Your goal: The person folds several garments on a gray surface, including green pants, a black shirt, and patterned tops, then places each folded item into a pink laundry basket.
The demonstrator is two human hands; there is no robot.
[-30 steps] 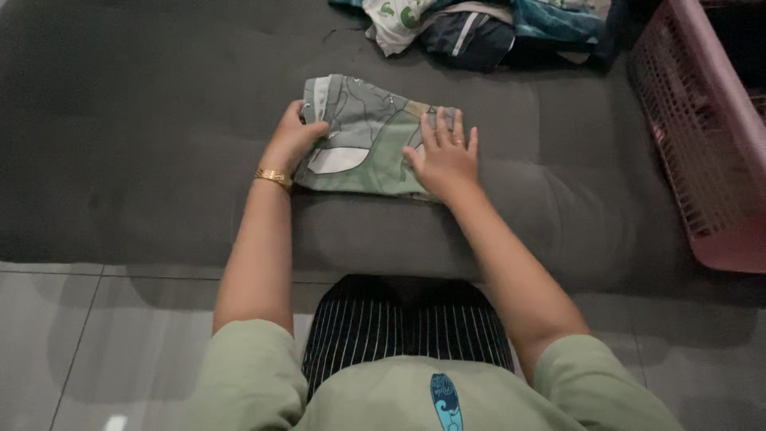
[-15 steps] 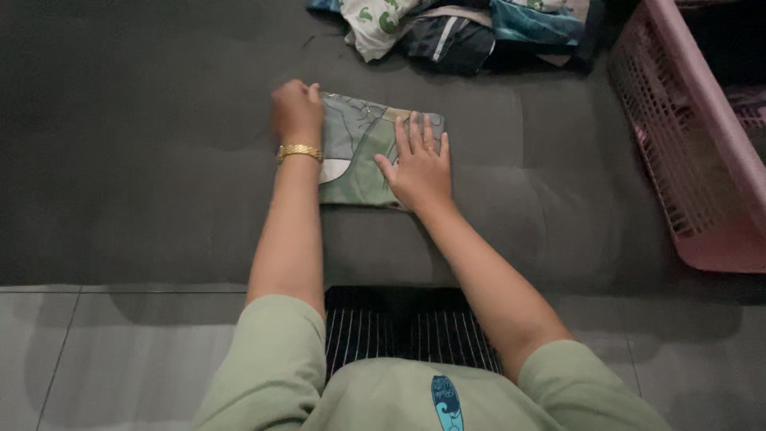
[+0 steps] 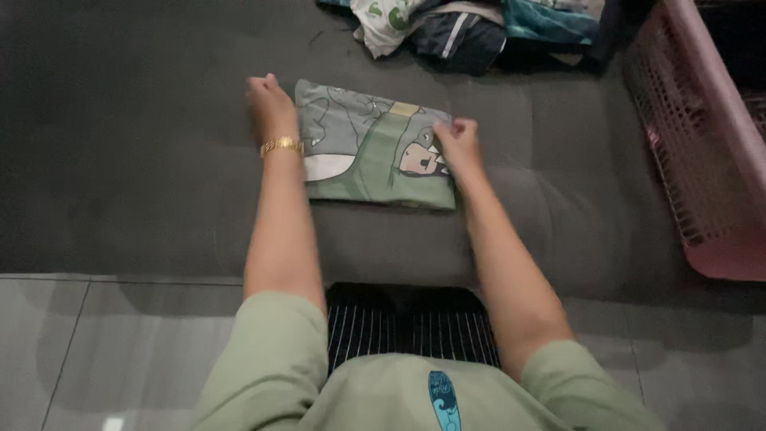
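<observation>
The right hand [image 3: 456,144], which lay flat with spread fingers on the folded green and grey printed cloth [image 3: 367,148] half a second ago, now sits at the cloth's right edge with its fingers curled onto it, uncovering a pale printed patch. The left hand [image 3: 267,104] is now off the cloth's left edge, just beside it, where a second ago it gripped that edge. The cloth lies flatter and squarer

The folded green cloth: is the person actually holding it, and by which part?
Both hands are at the folded green cloth on the dark cushion: the left hand at its left edge, the right hand pinching its right edge.
</observation>
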